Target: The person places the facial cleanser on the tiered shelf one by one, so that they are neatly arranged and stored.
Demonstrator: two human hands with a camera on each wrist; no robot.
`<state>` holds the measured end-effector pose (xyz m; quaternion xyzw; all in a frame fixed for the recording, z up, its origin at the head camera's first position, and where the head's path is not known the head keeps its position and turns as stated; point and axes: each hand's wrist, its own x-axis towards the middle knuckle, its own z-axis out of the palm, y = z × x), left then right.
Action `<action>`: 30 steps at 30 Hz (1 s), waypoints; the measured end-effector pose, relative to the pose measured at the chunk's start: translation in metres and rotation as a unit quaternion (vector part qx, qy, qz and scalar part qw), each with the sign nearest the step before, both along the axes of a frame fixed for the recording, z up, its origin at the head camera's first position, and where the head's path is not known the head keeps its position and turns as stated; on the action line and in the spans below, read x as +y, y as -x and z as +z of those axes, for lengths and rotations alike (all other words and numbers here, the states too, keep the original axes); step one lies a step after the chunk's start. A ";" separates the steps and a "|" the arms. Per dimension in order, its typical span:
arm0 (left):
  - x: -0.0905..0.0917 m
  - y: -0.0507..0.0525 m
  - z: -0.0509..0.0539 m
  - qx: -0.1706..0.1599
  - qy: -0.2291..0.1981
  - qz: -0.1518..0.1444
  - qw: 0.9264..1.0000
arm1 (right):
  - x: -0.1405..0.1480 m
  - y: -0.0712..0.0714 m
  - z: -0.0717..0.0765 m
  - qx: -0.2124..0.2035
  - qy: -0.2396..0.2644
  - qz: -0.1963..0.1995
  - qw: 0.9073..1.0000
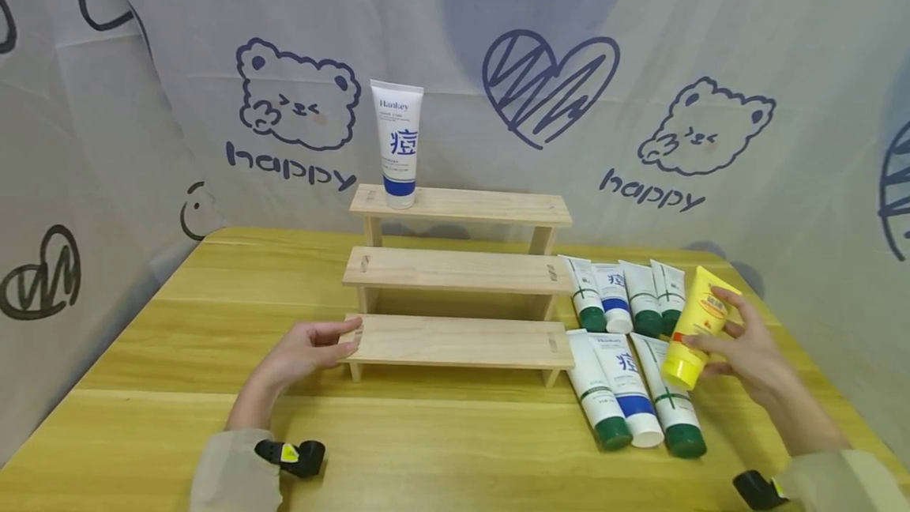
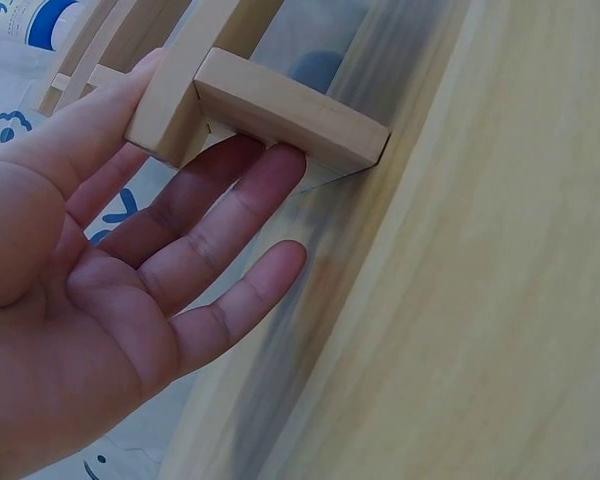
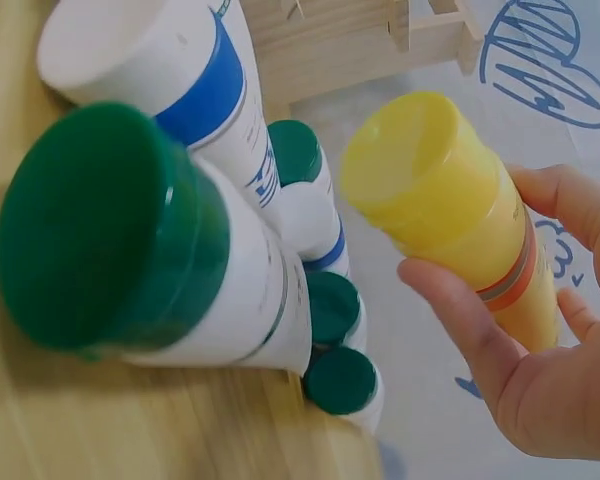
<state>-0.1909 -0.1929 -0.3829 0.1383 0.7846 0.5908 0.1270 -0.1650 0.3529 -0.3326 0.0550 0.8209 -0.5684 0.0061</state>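
Observation:
My right hand (image 1: pixel 757 358) holds a yellow squeeze tube (image 1: pixel 700 322) between thumb and fingers, cap end down, above the right side of the table. In the right wrist view the yellow tube (image 3: pixel 450 190) is clear of the other tubes. At the left end of a three-step wooden display stand (image 1: pixel 462 340), my left hand (image 1: pixel 306 350) grips the lowest step. The left wrist view shows the left hand's thumb along the board and fingertips (image 2: pixel 280 165) against the stand's leg (image 2: pixel 290 110). A white tube with a blue band (image 1: pixel 398 141) stands upright on the top step's left.
Right of the stand, white tubes with green or blue-and-white ends lie in two rows, among them a green-capped tube (image 1: pixel 600 393) in front and a blue-banded tube (image 1: pixel 613 299) behind. A printed cloth (image 1: pixel 426 14) hangs behind the wooden table (image 1: pixel 426 449).

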 end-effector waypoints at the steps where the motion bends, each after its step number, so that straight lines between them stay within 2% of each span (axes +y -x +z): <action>1: 0.000 0.000 0.000 0.000 0.001 0.000 1.000 | -0.002 0.001 0.001 0.004 0.009 -0.004 1.000; 5: 0.000 0.000 -0.001 0.000 0.001 0.001 1.000 | 0.000 0.012 -0.006 0.022 0.051 -0.020 0.998; 8: 0.000 0.000 -0.001 0.000 0.001 0.002 1.000 | 0.013 0.031 -0.024 0.030 0.075 -0.048 0.996; 10: -0.001 0.000 -0.001 0.001 0.002 0.001 1.000 | 0.025 0.046 -0.038 0.045 0.097 -0.051 0.993; 12: 0.000 0.000 -0.001 0.000 0.002 0.002 1.000 | 0.029 0.056 -0.044 0.056 0.101 -0.059 0.992; 13: 0.000 0.000 -0.001 -0.001 0.001 0.002 1.000 | 0.023 0.055 -0.039 0.059 0.108 -0.058 0.991; 16: 0.000 0.000 -0.001 -0.002 0.001 0.004 1.000 | 0.034 0.075 -0.057 0.094 0.140 -0.046 0.985; 20: 0.000 0.001 -0.002 -0.001 0.001 0.005 1.000 | 0.033 0.089 -0.064 0.118 0.170 -0.015 0.978; 24: 0.000 0.001 -0.002 -0.001 -0.002 0.003 1.000 | -0.024 0.055 -0.006 0.095 0.175 -0.004 0.980; 26: 0.000 0.001 -0.002 -0.001 -0.003 0.002 1.000 | -0.046 0.043 0.015 0.090 0.181 0.009 0.979; 28: -0.001 0.001 -0.002 -0.002 -0.004 0.002 1.000 | -0.055 0.043 0.021 0.089 0.196 0.011 0.977; 30: -0.001 0.001 -0.001 -0.003 -0.003 0.001 1.000 | -0.052 0.055 0.014 0.095 0.210 0.015 0.973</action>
